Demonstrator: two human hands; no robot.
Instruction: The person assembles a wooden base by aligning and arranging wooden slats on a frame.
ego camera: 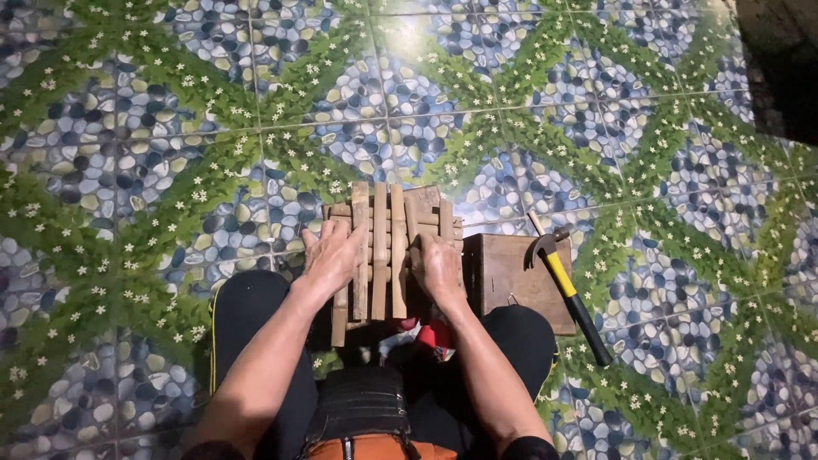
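Between the knees, head view: slat frame point(388, 247) of pale wooden strips, uprights laid over crosspieces, sits on a low block on the tiled floor point(128, 128). Left hand point(331, 255) lies flat, fingers spread, on the left slats. Right hand point(439, 266) presses palm-down on the right slats, fingers partly curled over one strip. Neither grips anything closed; both just bear on the frame.

Hammer point(567, 290), yellow and black handle, rests across a dark wooden board point(511, 277) just right of the frame, head toward the frame.

Risks, as I judge them:
- Slats look loose; uneven hand pressure could skew them out of square.
- Frame overhangs its support, so a push on the near end may tip it.
- Splinters from rough strip edges under bare palms.
- Hammer handle runs off the board edge; a knee bump could send it sliding.
- Red scrap point(430, 334) underfoot, can't tell what it is.
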